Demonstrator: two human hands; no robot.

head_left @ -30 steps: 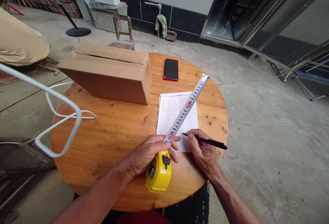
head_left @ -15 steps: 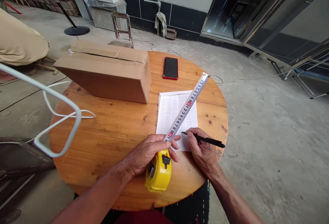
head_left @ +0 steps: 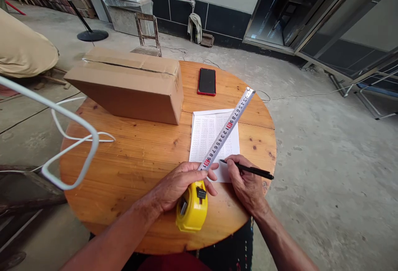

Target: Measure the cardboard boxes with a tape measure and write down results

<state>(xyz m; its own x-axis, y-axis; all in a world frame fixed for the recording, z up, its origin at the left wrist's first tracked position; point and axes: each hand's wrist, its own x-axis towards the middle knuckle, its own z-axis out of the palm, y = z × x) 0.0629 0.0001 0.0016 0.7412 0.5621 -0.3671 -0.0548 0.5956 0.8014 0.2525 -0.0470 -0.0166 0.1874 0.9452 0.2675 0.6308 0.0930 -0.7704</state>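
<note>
My left hand (head_left: 183, 181) is closed on a yellow tape measure (head_left: 193, 213), with the thumb resting on the blade near the case. The silver blade (head_left: 222, 136) reaches out diagonally to the far right, past the 20 mark, over a printed sheet of paper (head_left: 205, 132). Columns of small marks cover the sheet's upper part; its lower right is blank. In my right hand (head_left: 247, 184) a black pen (head_left: 256, 171) is gripped, its tip just over or on the blank part of the paper; contact cannot be made out.
A round wooden table (head_left: 139, 150) carries a cardboard box (head_left: 130, 88) at the back left and a red-cased phone (head_left: 207, 81) behind the paper. A white bent tube (head_left: 90, 150) juts in at left. Beyond stand a small wooden chair (head_left: 147, 34) and a black stand base (head_left: 92, 35).
</note>
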